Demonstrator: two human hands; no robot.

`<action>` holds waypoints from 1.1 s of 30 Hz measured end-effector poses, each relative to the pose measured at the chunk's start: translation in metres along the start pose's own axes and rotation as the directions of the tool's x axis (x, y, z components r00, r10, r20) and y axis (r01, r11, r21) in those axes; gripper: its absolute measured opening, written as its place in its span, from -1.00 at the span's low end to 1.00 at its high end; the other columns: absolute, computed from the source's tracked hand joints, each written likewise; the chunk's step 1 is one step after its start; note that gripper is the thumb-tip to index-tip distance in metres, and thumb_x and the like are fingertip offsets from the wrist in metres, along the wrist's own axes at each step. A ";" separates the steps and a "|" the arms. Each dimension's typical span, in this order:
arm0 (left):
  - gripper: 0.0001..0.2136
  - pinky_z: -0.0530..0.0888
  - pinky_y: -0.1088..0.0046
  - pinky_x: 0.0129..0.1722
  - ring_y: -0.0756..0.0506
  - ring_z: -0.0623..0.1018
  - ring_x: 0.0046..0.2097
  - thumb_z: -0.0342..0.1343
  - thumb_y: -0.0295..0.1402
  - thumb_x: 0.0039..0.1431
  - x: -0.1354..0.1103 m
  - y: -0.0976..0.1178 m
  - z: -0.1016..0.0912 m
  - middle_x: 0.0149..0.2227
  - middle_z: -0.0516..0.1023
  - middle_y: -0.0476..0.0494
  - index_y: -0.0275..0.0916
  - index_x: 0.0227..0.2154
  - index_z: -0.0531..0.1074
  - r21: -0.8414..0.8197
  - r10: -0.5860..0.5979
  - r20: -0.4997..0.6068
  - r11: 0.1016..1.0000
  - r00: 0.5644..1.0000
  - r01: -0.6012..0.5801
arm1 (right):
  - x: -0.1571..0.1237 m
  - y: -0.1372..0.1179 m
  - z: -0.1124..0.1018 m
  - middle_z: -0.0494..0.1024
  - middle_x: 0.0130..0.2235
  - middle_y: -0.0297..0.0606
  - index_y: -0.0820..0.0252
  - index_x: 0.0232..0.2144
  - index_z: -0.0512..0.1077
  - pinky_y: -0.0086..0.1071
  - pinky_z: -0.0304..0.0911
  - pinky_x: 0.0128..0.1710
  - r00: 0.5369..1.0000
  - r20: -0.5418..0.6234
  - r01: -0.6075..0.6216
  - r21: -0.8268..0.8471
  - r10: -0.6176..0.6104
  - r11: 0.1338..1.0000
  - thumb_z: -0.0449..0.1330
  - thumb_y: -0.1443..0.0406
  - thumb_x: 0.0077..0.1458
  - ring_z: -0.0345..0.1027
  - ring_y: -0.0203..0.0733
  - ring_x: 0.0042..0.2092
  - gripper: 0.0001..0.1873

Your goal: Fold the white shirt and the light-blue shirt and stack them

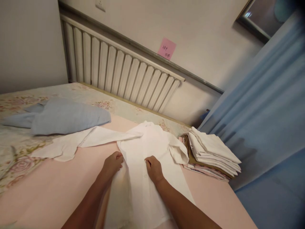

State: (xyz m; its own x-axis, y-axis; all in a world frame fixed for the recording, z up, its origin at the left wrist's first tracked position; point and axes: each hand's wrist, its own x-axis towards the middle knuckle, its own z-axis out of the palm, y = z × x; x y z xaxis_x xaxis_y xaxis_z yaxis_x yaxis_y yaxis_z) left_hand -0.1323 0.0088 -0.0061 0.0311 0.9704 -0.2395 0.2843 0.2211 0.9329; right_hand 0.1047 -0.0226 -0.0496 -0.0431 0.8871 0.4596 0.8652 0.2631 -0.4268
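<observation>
A white shirt (152,140) lies front up, its collar toward the wall. One sleeve stretches out to the left, while the other bends short at the right side. At the shirt's left side edge my left hand (114,163) is closed, with the fabric at its fingertips. My right hand (154,168) pinches the shirt near its buttoned front. Beneath it lies a pink cloth (71,187).
Crumpled blue fabric (71,117) rests at the left on a floral cover (22,165). A stack of folded clothes (214,149), mostly white, stands at the right beside a blue curtain (269,111). A radiator (124,70) runs along the wall behind.
</observation>
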 end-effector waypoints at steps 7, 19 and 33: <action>-0.89 0.36 0.57 -0.57 0.01 0.49 -0.52 -0.02 -0.31 -0.07 0.002 -0.004 0.003 -0.47 0.49 -0.01 -0.19 -0.47 0.34 -0.029 0.004 -0.006 1.000 1.000 -0.005 | 0.000 0.000 0.001 0.47 -0.32 -0.29 0.13 -0.35 0.45 -0.40 0.25 -0.20 1.000 -0.020 -0.022 0.020 0.022 1.000 0.02 0.44 0.09 0.35 -0.25 -0.26 -0.78; -0.88 0.38 0.56 -0.55 0.01 0.50 -0.50 -0.01 -0.30 -0.09 0.004 -0.005 0.001 -0.44 0.51 -0.01 -0.18 -0.45 0.35 -0.023 -0.007 0.014 1.000 1.000 0.007 | 0.000 -0.005 -0.004 0.46 -0.31 -0.28 0.14 -0.26 0.46 -0.40 0.26 -0.17 1.000 -0.017 -0.007 0.075 0.008 0.997 0.01 0.45 0.07 0.35 -0.25 -0.24 -0.72; -0.89 0.36 0.58 -0.55 0.01 0.50 -0.49 -0.01 -0.31 -0.07 0.000 -0.002 0.001 -0.44 0.50 -0.03 -0.19 -0.46 0.34 -0.027 0.002 0.013 1.000 1.000 -0.002 | 0.001 -0.007 -0.005 0.42 -0.40 -0.36 0.13 -0.34 0.43 -0.44 0.21 -0.34 0.999 -0.006 -0.036 -0.004 0.036 0.999 0.02 0.44 0.01 0.28 -0.30 -0.40 -0.77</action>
State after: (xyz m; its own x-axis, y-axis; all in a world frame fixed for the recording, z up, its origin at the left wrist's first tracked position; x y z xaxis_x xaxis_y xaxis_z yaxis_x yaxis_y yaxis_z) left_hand -0.1315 0.0083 -0.0081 0.0444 0.9695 -0.2409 0.2580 0.2218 0.9403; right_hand 0.1006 -0.0256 -0.0424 -0.0089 0.8937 0.4486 0.8683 0.2295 -0.4398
